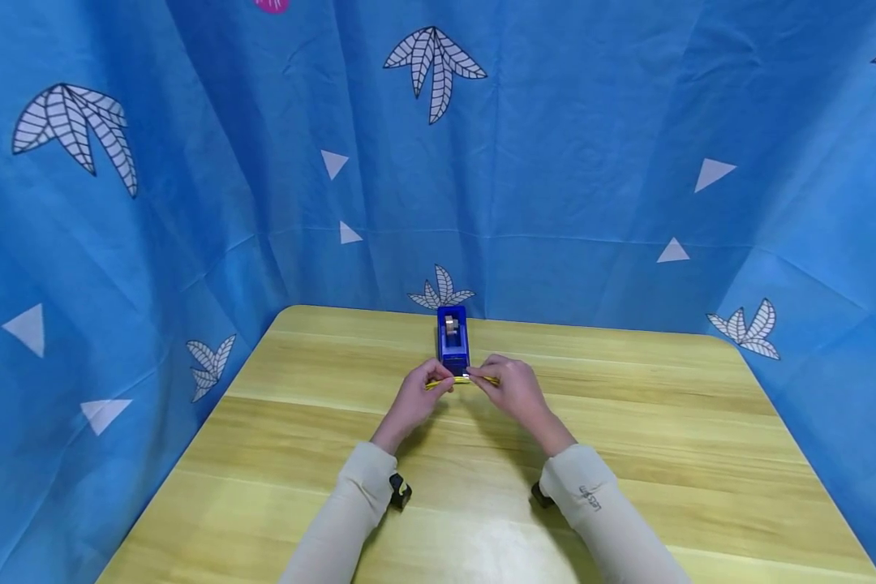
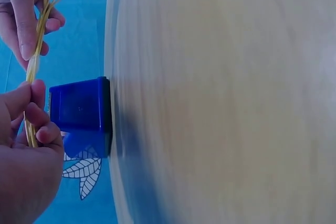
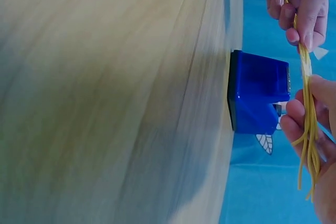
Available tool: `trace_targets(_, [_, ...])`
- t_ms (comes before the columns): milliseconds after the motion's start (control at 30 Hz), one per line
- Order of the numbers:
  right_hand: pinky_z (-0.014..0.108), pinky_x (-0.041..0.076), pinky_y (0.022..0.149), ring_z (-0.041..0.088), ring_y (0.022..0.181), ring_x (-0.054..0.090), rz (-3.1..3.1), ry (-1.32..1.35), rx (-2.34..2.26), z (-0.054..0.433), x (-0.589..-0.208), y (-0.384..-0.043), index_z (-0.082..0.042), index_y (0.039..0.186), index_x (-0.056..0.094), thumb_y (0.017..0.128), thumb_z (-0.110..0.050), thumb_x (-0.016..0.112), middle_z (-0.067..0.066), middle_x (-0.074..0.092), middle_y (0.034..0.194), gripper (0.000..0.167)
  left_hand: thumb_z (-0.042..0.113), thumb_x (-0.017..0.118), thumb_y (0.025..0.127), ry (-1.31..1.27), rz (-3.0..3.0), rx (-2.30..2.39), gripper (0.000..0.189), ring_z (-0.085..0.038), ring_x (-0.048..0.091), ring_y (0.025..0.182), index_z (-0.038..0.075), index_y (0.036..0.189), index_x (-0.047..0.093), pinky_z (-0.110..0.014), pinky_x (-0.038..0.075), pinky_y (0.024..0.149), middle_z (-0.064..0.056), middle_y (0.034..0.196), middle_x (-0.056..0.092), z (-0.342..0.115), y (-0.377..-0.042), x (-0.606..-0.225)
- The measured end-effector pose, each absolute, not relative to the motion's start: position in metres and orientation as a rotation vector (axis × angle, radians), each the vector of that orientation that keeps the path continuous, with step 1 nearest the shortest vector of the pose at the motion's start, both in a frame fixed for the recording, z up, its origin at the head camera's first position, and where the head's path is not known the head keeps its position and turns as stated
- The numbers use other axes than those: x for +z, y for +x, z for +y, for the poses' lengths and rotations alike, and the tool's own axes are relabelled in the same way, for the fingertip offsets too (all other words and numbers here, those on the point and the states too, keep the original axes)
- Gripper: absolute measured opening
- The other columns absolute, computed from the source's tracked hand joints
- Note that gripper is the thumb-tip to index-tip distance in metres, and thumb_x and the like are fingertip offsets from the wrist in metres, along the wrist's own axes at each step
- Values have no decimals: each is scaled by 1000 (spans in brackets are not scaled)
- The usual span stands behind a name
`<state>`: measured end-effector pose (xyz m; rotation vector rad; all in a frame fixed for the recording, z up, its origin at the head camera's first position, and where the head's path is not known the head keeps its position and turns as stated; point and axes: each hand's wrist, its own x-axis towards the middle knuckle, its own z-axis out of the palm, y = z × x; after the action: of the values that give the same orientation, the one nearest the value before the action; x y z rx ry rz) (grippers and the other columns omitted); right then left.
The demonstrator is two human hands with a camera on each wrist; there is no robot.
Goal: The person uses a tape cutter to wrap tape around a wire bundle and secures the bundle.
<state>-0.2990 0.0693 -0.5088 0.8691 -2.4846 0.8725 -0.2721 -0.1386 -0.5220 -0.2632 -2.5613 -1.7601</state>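
Note:
A thin bundle of yellow strands [image 1: 461,380] stretches sideways between both hands, raised in front of a blue tape dispenser [image 1: 453,341]. My left hand [image 1: 418,395] pinches one end between thumb and fingers. On the other side, my right hand [image 1: 514,389] pinches the bundle too, and loose strand ends [image 3: 313,166] fan out past its fingers in the right wrist view. Between the hands, a pale, shiny strip that looks like clear tape [image 3: 306,64] lies on the strands. Whether it goes all the way round cannot be seen.
The dispenser stands near the far edge of a wooden table [image 1: 628,422], with a tape roll [image 1: 451,325] inside. A blue patterned curtain [image 1: 569,146] hangs behind the table and along its sides. Small black devices [image 1: 400,491] sit beneath the sleeve cuffs.

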Motion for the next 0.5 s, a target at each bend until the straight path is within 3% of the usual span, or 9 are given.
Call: trace_targets(500, [22, 40, 55, 3, 58, 48, -2571, 884, 761, 67, -505, -296, -16, 111, 82, 98, -26, 73, -3, 72, 89, 19, 16, 59, 106, -265, -2516, -1788, 11, -21, 63, 101, 7, 100, 62, -48, 50, 100, -17, 104, 70, -136, -268, -519])
